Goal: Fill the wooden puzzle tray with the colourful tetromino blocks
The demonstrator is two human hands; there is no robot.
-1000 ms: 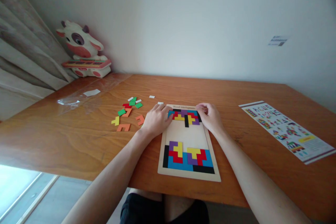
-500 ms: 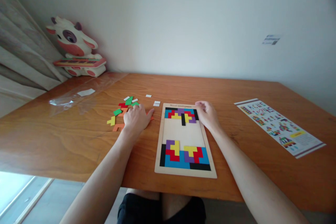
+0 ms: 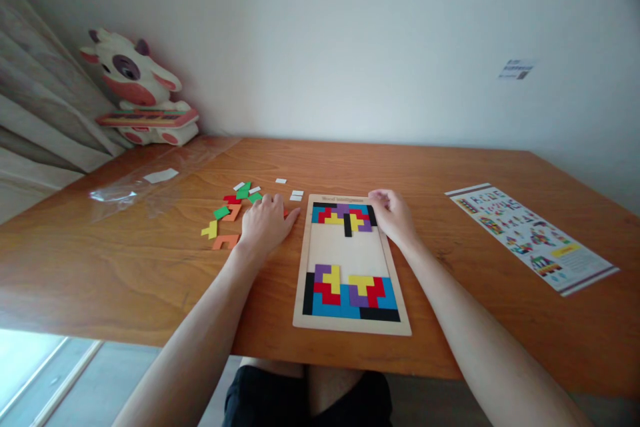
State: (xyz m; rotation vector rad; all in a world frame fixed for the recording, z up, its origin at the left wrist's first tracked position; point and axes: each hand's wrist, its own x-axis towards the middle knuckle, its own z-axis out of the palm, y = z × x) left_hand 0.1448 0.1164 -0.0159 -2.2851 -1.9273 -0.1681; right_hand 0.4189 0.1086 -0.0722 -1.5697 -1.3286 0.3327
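Observation:
A wooden puzzle board lies in front of me, with flat coloured pieces filling its near end and its far end. Bare wood shows across its middle. At the board's far right corner my right hand is closed on the edge, fingers curled and partly hidden. My left hand lies palm down on the table left of the board, thumb stretched out, fingers spread among loose pieces. Beside it are orange pieces, a yellow piece and green pieces. A reddish bit shows by the thumb; whatever lies under the palm is hidden.
Small white pieces lie beyond my left hand. A printed picture sheet rests at the right. Clear plastic wrapping spreads at the left, before a toy cow with a keyboard. The table's front edge runs above my lap.
My left hand has slid a little to the right, towards the board, uncovering more of an orange piece. My right hand stays at the board's corner. The view has shifted slightly.

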